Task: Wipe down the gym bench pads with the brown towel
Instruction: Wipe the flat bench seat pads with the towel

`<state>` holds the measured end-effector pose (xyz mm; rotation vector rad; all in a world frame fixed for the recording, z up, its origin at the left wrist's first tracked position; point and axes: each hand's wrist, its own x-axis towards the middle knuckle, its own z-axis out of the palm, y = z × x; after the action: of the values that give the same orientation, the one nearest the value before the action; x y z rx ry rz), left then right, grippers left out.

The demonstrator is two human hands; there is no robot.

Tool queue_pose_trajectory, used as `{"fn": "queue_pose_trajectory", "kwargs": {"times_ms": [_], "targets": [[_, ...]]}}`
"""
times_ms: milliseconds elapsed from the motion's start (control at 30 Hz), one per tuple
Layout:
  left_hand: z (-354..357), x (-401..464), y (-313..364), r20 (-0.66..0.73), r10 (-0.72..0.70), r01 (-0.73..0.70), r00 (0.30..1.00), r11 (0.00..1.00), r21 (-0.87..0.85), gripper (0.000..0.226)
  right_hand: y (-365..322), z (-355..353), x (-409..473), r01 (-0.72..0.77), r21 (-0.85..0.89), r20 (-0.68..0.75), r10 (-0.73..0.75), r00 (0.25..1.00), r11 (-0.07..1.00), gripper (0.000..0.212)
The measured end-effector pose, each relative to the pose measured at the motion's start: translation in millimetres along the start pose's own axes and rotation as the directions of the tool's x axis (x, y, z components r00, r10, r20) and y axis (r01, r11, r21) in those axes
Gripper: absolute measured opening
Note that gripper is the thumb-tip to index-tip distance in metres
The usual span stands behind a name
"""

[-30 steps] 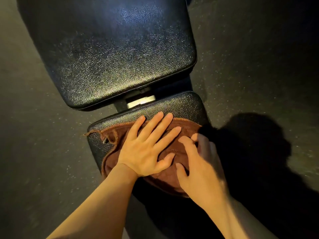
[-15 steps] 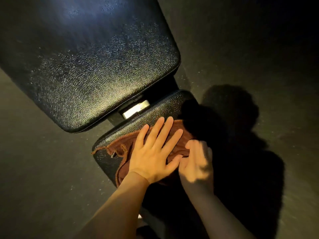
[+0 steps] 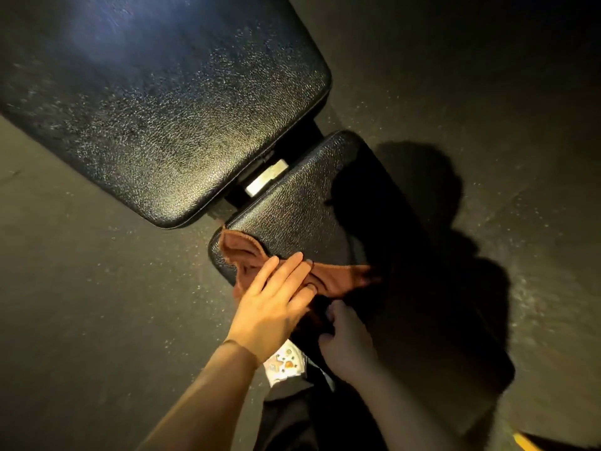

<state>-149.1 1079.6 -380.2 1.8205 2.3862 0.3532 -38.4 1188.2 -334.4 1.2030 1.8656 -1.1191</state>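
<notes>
The large back pad (image 3: pixel 156 102) is running off the top and left edges, so its far end is not showing. Shadow is swallowing the right side of the seat pad (image 3: pixel 302 209), and its right edge is dissolving into the dark. The brown towel (image 3: pixel 338 278) is fading into that same shadow at its right end, while the left hand (image 3: pixel 270 307) is covering its middle. The right hand (image 3: pixel 348 343) is sitting in shade; whether its fingers are gripping cloth is impossible to tell. Both forearms are leaving the bottom edge. A pale patterned shoe (image 3: pixel 286 366) is peeking out half hidden beneath the left wrist. A yellow object (image 3: pixel 523 441) is being cut by the bottom edge, too little to identify.
</notes>
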Motion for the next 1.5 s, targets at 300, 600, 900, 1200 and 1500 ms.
{"fn": "queue_pose_trajectory", "kwargs": {"times_ms": [300,600,900,1200,1500], "targets": [[-88.2,-68.0,9.2,-0.031,-0.165,0.157,0.986,0.972,-0.176,0.015,-59.7,-44.3,-94.9,0.067,0.013,0.176,-0.068,0.982,0.998,0.035],[-233.1,-111.2,31.2,0.094,-0.397,0.405,0.913,0.853,-0.330,0.020,-112.0,-57.1,-215.2,0.360,-0.181,0.114,-0.344,0.932,0.915,0.006],[-332.0,-150.5,60.2,0.223,-0.469,0.513,0.854,0.696,-0.502,0.006,-145.9,-78.8,-325.8,0.443,-0.117,0.066,-0.438,0.896,0.889,0.013],[-471.5,-161.8,40.4,0.092,-0.686,0.541,0.722,0.477,-0.693,0.024,-233.7,-100.5,-392.6,0.631,0.039,-0.092,-0.626,0.775,0.775,0.031],[-595.7,-191.6,-61.6,0.206,-0.609,0.583,0.766,0.523,-0.621,0.012,-360.5,-108.6,-394.2,0.812,-0.222,-0.011,-0.834,0.551,0.540,0.036]]}}
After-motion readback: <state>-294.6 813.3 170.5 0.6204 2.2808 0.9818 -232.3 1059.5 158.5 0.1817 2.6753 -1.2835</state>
